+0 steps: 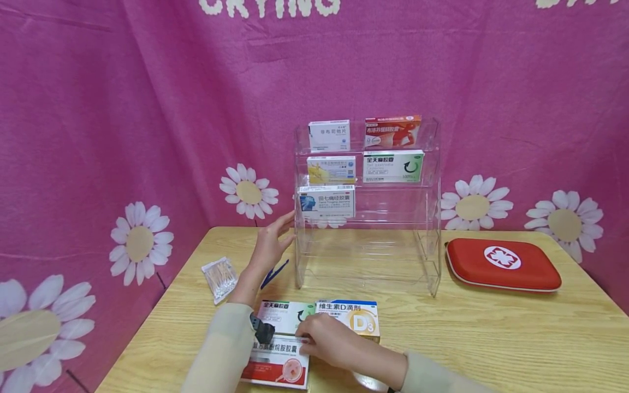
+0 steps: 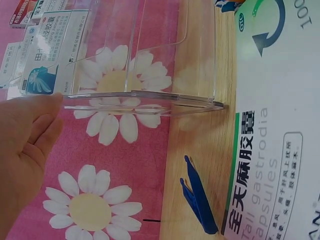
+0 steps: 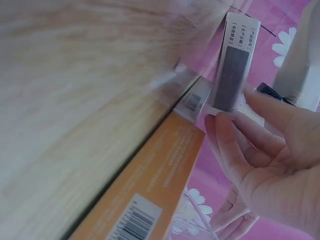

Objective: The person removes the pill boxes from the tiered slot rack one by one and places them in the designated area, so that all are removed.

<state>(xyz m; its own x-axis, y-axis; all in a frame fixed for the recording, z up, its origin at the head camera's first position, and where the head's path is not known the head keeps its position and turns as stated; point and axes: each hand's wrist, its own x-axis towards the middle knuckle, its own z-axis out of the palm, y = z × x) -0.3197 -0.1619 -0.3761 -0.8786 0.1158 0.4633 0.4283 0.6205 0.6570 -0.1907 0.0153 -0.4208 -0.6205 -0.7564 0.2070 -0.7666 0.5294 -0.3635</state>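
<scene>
My left hand (image 1: 270, 245) touches the left edge of a clear tiered rack (image 1: 388, 221) with its fingertips, beside a white medicine box with a blue head picture (image 1: 327, 203). My right hand (image 1: 331, 338) pinches the upper right corner of a red-and-white medicine box (image 1: 280, 368). In the right wrist view, that medicine box shows its narrow white end (image 3: 231, 75) between thumb and fingers. Just behind it on the table lies a green-and-white capsule box (image 1: 282, 316). A vitamin D box (image 1: 346, 316) lies right of that, its orange side (image 3: 150, 175) facing the right wrist camera.
Boxes also stand on the upper tiers, among them a red one (image 1: 392, 132) and a yellow-and-white one (image 1: 331, 170). Blue tweezers (image 1: 275, 274) and a cotton swab packet (image 1: 219, 279) lie left of the rack, a red first-aid case (image 1: 503, 265) right of it.
</scene>
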